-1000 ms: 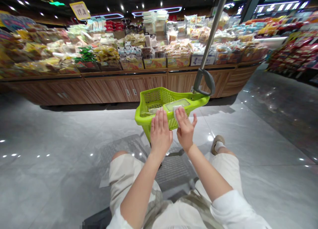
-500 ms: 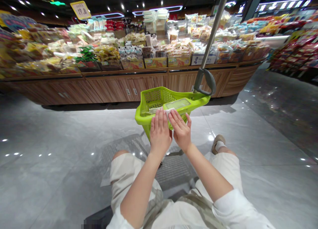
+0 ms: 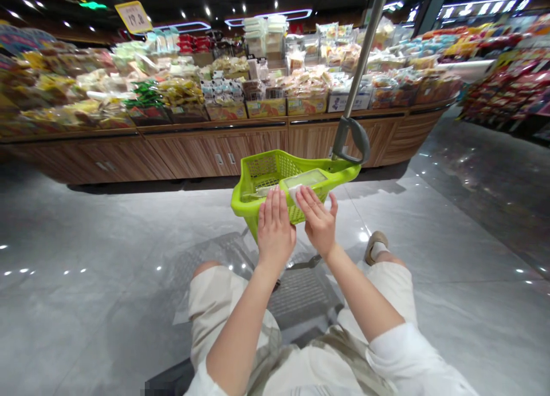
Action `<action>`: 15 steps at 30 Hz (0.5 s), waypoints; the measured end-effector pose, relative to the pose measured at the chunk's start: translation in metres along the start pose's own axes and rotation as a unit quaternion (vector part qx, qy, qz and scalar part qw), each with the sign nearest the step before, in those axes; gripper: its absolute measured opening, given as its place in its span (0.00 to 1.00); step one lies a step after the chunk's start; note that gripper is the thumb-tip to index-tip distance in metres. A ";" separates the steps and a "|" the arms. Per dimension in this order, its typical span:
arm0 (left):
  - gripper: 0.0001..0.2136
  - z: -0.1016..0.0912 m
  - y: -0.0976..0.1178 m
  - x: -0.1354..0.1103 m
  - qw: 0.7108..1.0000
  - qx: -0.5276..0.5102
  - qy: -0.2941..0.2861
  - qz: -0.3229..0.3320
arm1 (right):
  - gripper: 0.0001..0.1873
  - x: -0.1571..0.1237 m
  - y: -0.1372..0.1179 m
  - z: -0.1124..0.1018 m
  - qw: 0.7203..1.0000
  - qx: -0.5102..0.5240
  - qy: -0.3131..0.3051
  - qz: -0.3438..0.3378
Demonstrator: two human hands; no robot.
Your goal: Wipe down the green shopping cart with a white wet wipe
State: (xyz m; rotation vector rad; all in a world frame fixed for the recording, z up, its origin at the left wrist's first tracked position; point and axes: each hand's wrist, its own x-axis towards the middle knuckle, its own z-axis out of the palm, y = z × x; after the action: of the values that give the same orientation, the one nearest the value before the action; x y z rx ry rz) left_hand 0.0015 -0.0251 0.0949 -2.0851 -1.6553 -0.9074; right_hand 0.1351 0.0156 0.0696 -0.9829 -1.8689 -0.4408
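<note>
Now the left hand (image 3: 275, 235) rests flat, fingers together, on the basket (image 3: 246, 208). The right hand (image 3: 321, 227), fingers outstretched, presses a wipe (image 3: 294, 193) there. A sign (image 3: 133, 18) reads 19.8.

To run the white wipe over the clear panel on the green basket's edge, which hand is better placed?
Probably the right hand: it is on the white wipe, next to the clear panel. The left hand lies against the rim of the green basket, with no wipe visible there.

One left hand (image 3: 275, 232), one right hand (image 3: 320, 227), that's two! One white cloth (image 3: 294, 193), one green basket (image 3: 239, 205), one grey handle (image 3: 341, 137), one metal pole (image 3: 365, 55)! And look, one yellow-edged sign (image 3: 133, 18), one visible shoe (image 3: 375, 239)!
</note>
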 end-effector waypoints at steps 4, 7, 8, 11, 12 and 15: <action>0.41 -0.001 0.000 0.000 1.000 0.002 -0.001 0.009 | 0.38 0.001 0.032 -0.001 0.986 -0.028 0.099 0.132; 0.41 0.001 0.003 0.000 1.000 0.007 0.002 -0.001 | 0.39 0.002 0.022 -0.002 0.992 -0.019 0.061 0.109; 0.41 0.001 0.004 0.000 1.000 0.008 0.003 -0.004 | 0.38 0.003 0.012 -0.002 0.997 -0.007 0.031 0.070; 0.40 0.001 0.004 0.000 1.000 0.009 0.002 -0.005 | 0.36 0.002 -0.007 -0.004 0.999 0.020 -0.014 -0.028; 0.40 0.000 0.003 0.000 1.000 0.009 0.000 -0.003 | 0.35 0.003 -0.006 -0.005 0.999 0.020 -0.014 -0.033; 0.41 -0.001 0.002 -0.001 1.000 0.005 -0.005 0.008 | 0.37 0.003 0.013 -0.006 1.000 -0.002 0.008 0.030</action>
State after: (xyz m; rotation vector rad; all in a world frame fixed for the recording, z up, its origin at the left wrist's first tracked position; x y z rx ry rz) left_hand 0.0028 -0.0263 0.0953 -2.0966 -1.6422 -0.8824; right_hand 0.1481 0.0214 0.0739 -1.0334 -1.8197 -0.4147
